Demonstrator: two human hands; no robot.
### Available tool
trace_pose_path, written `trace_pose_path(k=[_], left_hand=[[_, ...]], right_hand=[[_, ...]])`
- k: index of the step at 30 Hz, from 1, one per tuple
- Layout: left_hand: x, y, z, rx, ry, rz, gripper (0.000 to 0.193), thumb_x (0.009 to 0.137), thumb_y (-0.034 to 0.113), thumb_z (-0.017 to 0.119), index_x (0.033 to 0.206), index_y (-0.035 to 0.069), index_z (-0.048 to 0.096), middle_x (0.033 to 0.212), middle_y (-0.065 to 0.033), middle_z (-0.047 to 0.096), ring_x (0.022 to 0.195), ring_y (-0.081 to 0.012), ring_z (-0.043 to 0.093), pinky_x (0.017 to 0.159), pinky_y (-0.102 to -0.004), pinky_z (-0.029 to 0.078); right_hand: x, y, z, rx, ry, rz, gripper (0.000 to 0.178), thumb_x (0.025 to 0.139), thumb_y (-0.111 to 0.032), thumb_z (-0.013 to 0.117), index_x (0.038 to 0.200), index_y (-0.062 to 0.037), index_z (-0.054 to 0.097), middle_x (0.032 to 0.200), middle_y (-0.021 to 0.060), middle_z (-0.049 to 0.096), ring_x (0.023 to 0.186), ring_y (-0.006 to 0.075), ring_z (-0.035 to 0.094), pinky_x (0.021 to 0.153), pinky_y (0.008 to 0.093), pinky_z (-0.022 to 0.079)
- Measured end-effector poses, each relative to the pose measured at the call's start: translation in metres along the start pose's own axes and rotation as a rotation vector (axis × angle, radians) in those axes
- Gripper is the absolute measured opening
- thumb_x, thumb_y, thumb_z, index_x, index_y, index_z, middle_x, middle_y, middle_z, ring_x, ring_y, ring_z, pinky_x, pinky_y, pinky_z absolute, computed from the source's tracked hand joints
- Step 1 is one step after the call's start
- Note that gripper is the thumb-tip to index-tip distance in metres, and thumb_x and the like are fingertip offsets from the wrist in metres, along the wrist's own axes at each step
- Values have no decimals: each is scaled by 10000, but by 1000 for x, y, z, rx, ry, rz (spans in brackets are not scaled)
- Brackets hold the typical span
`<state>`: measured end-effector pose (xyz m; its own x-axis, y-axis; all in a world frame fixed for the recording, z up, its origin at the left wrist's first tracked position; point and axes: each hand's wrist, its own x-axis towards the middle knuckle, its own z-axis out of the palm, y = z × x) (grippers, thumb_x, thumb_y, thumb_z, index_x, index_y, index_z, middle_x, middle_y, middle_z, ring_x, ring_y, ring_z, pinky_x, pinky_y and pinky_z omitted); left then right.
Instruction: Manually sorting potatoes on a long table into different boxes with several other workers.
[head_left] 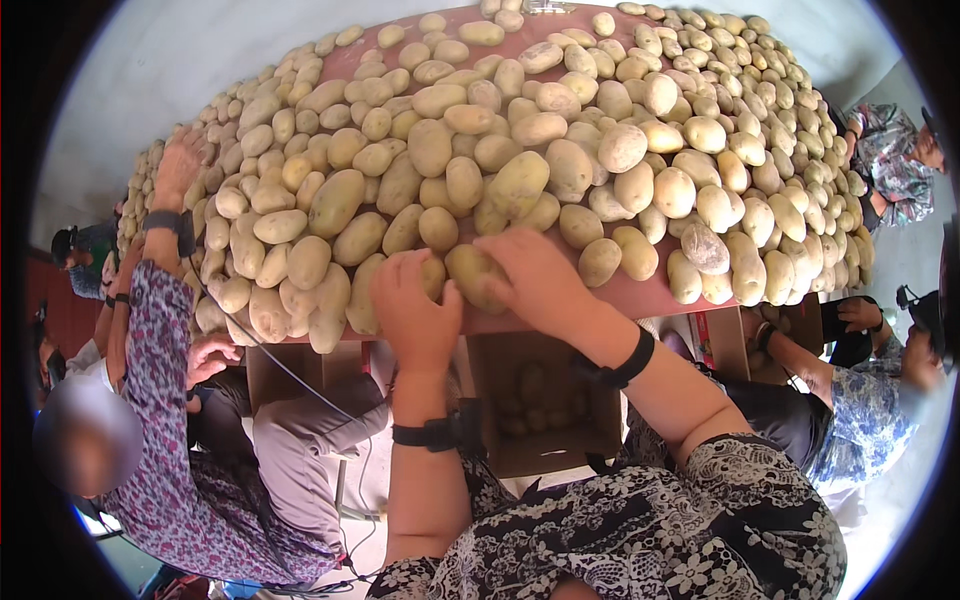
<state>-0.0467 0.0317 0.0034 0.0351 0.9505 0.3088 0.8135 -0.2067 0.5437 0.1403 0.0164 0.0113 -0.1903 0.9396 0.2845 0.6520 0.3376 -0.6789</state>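
My left hand (pixel 418 305) is at the near edge of a reddish table (pixel 495 322), its fingers curled round a potato (pixel 433 276) that is partly hidden. Right beside it, my right hand (pixel 535 278) grips another potato (pixel 473 277) from its right side. The two potatoes are close together at the front of a wide heap. Just behind my hands lie more loose potatoes, among them a large greenish-yellow one (pixel 520 184).
Below the table edge, in front of me, an open cardboard box (pixel 550 452) holds several potatoes. A person in a purple patterned sleeve (pixel 160 330) reaches into the heap at left. Other people sit at right beside another box (pixel 725 340). A cable (pixel 300 378) hangs at left.
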Motion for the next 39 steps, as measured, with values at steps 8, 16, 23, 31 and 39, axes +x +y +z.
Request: trace_pose_path(k=[8, 16, 23, 31, 39], left_hand=[[-17, 40, 23, -57, -180, 387, 491, 684, 30, 750, 1157, 124, 661, 1320, -115, 578, 1384, -370, 455, 1225, -610, 210], [-6, 31, 7, -96, -291, 377, 364, 618, -82, 628, 926, 109, 660, 1222, -73, 623, 1390, -358, 465, 1237, -627, 149], [-1, 20, -7, -72, -412, 385, 348, 631, -115, 621, 892, 111, 664, 1233, -60, 631, 1405, -332, 467, 1242, -622, 117], [-1, 22, -7, -110, -406, 390, 405, 680, 56, 786, 1065, 131, 687, 1271, -56, 630, 1403, -321, 469, 1247, -611, 92], [-2, 20, -1, -108, -309, 378, 474, 704, 179, 827, 1149, 116, 675, 1328, -59, 628, 1402, -310, 472, 1245, -603, 84]], right_hand=[[23, 29, -37, -669, 269, -121, 505, 842, -91, 635, 1344, -126, 598, 1410, 127, 526, 1324, 325, 486, 1045, 480, 421], [28, 30, -39, -575, 220, 2, 427, 860, -76, 599, 1284, -120, 624, 1369, 106, 534, 1306, 330, 492, 1037, 460, 407], [28, 26, -48, -476, 87, 67, 470, 866, -74, 596, 1335, -95, 572, 1473, 122, 492, 1392, 332, 440, 1086, 471, 376], [28, 40, -35, -631, 285, -40, 567, 848, -77, 625, 1410, -81, 548, 1364, 113, 533, 1279, 302, 507, 1011, 466, 408], [31, 41, -41, -539, 392, -93, 512, 760, -65, 715, 1254, -71, 578, 1227, 121, 560, 1157, 313, 550, 962, 465, 438]])
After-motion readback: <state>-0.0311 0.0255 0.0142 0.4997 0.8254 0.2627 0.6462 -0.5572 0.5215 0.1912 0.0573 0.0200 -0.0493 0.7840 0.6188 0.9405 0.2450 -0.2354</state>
